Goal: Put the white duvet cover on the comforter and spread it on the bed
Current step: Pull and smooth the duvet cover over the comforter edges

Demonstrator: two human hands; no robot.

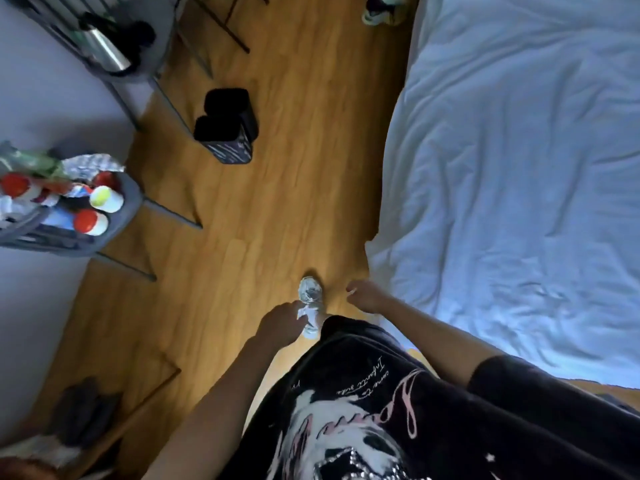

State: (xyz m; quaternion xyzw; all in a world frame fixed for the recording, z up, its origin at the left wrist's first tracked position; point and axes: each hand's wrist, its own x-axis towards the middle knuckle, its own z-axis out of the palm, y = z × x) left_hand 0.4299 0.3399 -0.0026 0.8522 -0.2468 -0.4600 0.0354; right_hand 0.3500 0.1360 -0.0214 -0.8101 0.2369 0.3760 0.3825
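Both hands empty, fingers loosely curled; right hand nearer white duvet on bed rightward, left hand over floor.

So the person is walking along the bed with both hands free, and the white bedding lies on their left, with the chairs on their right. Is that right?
Not quite: the sides are swapped. The head view shows the white bedding on the person's right and the grey chairs on their left, across the wooden floor. The rest holds: the left hand and the right hand hold nothing.
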